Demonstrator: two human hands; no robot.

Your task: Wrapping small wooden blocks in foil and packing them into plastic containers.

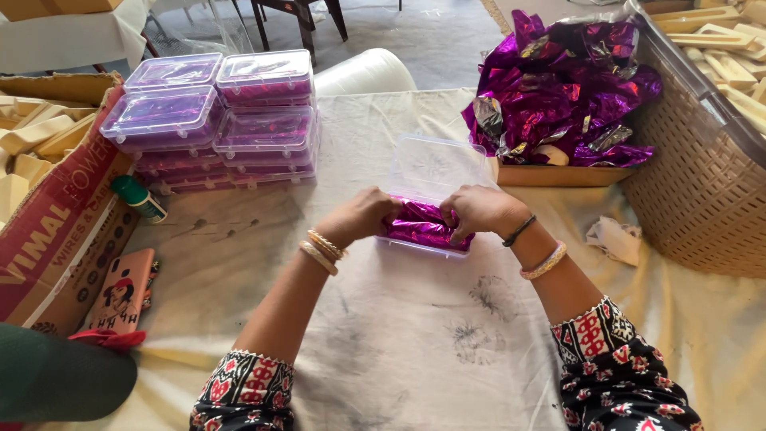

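In the middle of the cloth, the left hand (363,214) and right hand (479,209) press curled fingers on purple foil packets (423,227) inside a clear box (427,199); uneven pressing could push packets over the near edge

two hands work here, the left hand (361,214) and the right hand (479,209), both on one open clear box (435,172) of purple foil packets (423,227); how many packets it holds cannot be told. left of that box, closed filled boxes (215,120) stand in four stacks, four lids on top, with layers below too blurred to count. right of the open box sits one heap of purple wrappers (558,88), uncountable, and one woven basket (702,191). far left of it lie one green-capped bottle (137,197) and one phone (121,291).
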